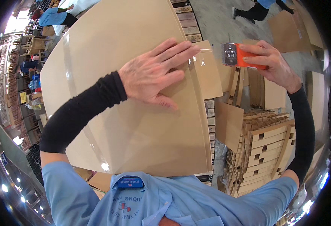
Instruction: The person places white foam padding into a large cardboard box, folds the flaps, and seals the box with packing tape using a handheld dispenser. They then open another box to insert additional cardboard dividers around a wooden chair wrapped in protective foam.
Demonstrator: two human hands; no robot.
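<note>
A large brown cardboard box [135, 30] lies before me, with clear tape strips [68, 60] across its left part. My left hand [159, 69] rests flat on the box, fingers stretched toward its right edge. By those fingertips, a shiny piece of clear tape [203, 63] shows over the edge and a smaller piece of cardboard [210, 81]. Off the box to the right, my right hand [272, 64] is closed around an orange tape dispenser [244, 56] with a toothed metal end facing the box. Whether tape runs between dispenser and box, I cannot make out.
A roller conveyor [190, 24] runs under the box's right side. Stacked cardboard dividers [265, 150] stand at the lower right. One person in blue [54, 18] is at the far left, another [257, 11] at the far right. Wooden chairs [33, 45] stand at left.
</note>
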